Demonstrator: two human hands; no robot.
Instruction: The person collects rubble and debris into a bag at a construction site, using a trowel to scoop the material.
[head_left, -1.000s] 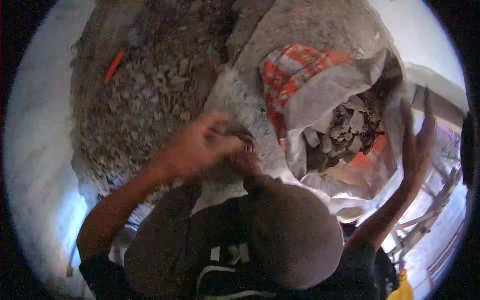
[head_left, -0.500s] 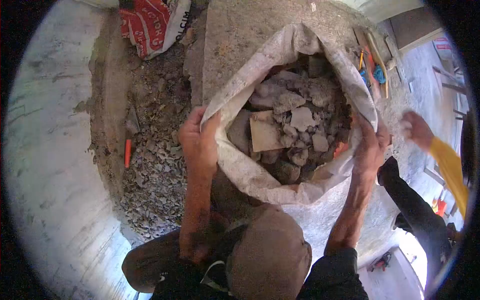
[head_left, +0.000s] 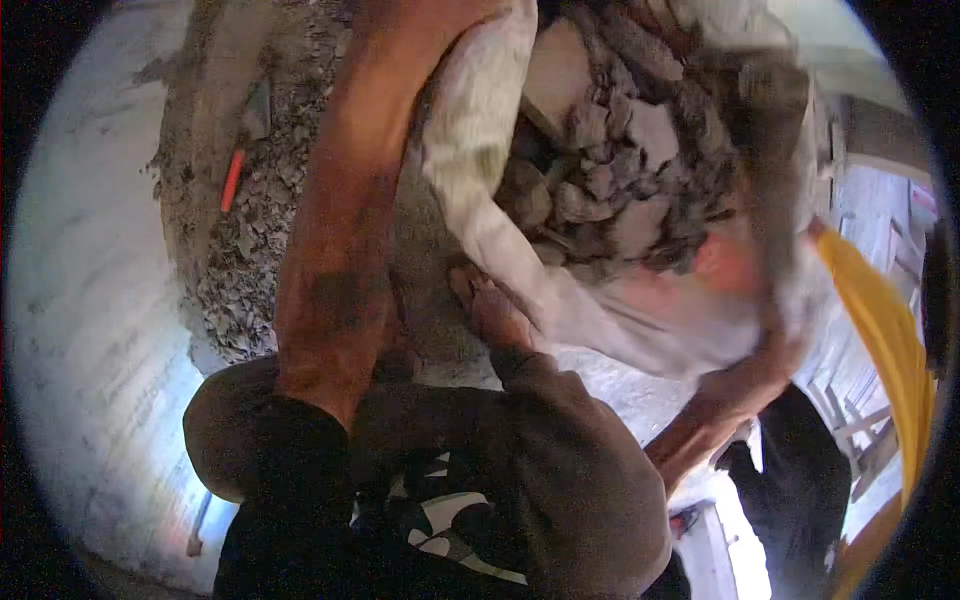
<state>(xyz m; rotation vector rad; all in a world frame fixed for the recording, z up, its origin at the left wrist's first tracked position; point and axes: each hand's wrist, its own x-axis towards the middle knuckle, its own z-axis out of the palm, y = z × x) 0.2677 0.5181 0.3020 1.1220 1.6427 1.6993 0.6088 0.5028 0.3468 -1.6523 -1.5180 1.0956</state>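
A dirty white woven sack (head_left: 485, 215) stands with its mouth spread, holding broken concrete and rubble (head_left: 600, 160). My left forearm (head_left: 345, 200) stretches up along the sack's left side. Its wrist meets the sack's rim at the top edge, where my left hand is cut off and its fingers are hidden. My right hand (head_left: 790, 325), smeared by motion, grips the right side of the sack low down. A reddish patch (head_left: 725, 262) shows at the sack's near right inner wall. My bare foot (head_left: 495, 310) is beside the sack's near left side.
Loose rubble (head_left: 240, 240) lies on the floor at left, with a trowel's red handle (head_left: 232, 180) on it. A pale wall (head_left: 90, 300) bounds the left. Another person's yellow sleeve (head_left: 880, 330) reaches the sack's right side; a dark-clothed leg (head_left: 800, 480) stands below it.
The view has shifted, and the sack sits higher and closer. My left arm has stretched forward. My right hand has gone lower on the sack. The other person's yellow sleeve has come up to the sack.
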